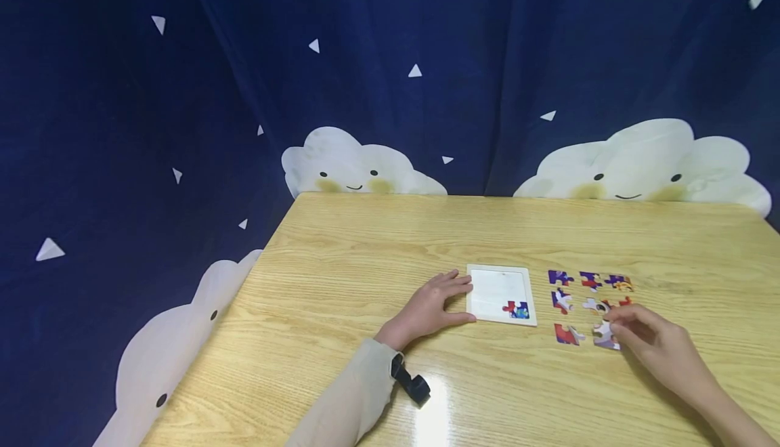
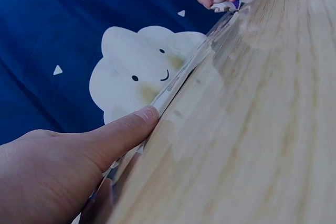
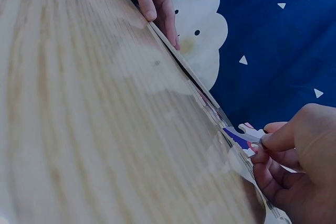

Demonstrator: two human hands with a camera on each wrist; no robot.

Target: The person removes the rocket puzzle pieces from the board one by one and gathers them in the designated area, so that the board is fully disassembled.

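Note:
A white square puzzle tray (image 1: 531,294) lies on the table, with joined red, blue and green puzzle pieces (image 1: 518,310) in its lower right corner. My left hand (image 1: 430,305) rests along the tray's left side, thumb by the near corner and fingertips at the rim. In the left wrist view the thumb (image 2: 128,132) lies against the tray's edge. To the right, my right hand (image 1: 661,349) pinches a white and purple puzzle piece (image 3: 251,130) between thumb and fingers, low over the loose pieces. Those fingers partly cover the pieces beneath.
Several loose puzzle pieces (image 1: 562,301) are spread in rough rows to the right of the tray. The wooden table (image 1: 365,250) reaches back to a dark blue curtain (image 1: 378,47) printed with clouds and triangles. A black strap (image 1: 411,382) hangs at the left wrist.

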